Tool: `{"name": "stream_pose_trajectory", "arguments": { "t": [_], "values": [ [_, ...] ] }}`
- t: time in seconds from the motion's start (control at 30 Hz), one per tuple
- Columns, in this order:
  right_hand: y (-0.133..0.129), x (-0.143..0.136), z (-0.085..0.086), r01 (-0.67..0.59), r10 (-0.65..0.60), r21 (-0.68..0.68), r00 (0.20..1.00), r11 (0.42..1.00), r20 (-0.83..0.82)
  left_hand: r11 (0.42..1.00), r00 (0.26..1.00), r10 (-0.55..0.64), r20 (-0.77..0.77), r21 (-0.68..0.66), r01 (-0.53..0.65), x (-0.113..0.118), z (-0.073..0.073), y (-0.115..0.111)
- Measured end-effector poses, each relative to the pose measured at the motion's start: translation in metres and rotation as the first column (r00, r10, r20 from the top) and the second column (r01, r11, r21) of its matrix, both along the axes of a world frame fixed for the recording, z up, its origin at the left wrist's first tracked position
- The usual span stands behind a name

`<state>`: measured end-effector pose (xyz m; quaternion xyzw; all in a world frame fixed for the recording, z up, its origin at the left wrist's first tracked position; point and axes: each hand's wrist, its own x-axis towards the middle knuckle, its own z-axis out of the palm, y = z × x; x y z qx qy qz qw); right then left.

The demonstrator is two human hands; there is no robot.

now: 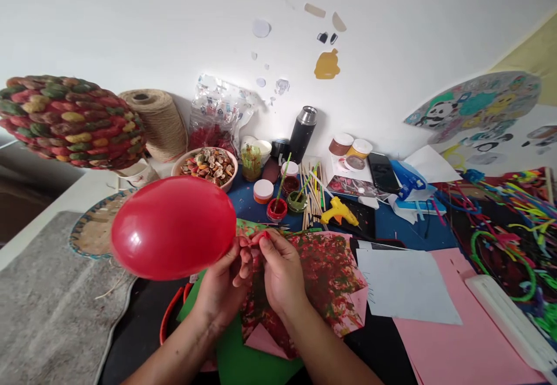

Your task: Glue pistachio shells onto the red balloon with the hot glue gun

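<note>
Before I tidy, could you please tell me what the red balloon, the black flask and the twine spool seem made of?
Red balloon: probably latex; glossy, taut skin with a bright highlight.
Black flask: likely metal, dark-coated, given its shiny silvery top.
Twine spool: apparently jute, matt, with coarse tan strands.

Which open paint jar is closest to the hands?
The bright red jar. It sits frontmost; the green jar and dark red jar are farther back.

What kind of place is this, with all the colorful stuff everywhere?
It looks like a craft corner, though I can't tell whether it's in a home or a classroom. The clues are the yellow glue gun, the open jar of red paint and the big spool of twine.
</note>
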<state>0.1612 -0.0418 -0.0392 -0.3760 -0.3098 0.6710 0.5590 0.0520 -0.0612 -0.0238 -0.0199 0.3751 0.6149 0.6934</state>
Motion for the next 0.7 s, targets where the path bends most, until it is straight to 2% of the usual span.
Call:
{"name": "stream_pose_trajectory", "arguments": {
  "t": [0.1, 0.2, 0.43, 0.57, 0.7],
  "values": [
    [0.002, 0.002, 0.006, 0.042, -0.040, 0.032, 0.998, 0.999, -0.044, 0.993, 0.991, 0.094, 0.095, -0.084, -0.086, 0.000, 0.005, 0.000],
    [0.002, 0.004, 0.010, 0.044, -0.040, 0.045, 0.996, 0.998, -0.081, 0.986, 0.972, 0.143, 0.184, -0.117, -0.123, -0.003, 0.008, 0.001],
    [-0.002, 0.007, 0.017, 0.010, 0.002, 0.060, 0.980, 0.998, -0.201, 0.993, 0.950, 0.093, 0.298, -0.092, -0.068, -0.003, -0.002, -0.008],
    [-0.005, 0.010, 0.020, -0.049, 0.064, 0.068, 0.968, 0.996, -0.241, 0.998, 0.959, 0.040, 0.281, -0.066, -0.022, -0.007, -0.007, -0.012],
    [-0.010, 0.015, 0.020, -0.061, 0.078, 0.083, 0.971, 0.995, -0.227, 0.999, 0.992, -0.043, 0.122, 0.025, 0.041, -0.016, -0.004, -0.013]
  ]
}}
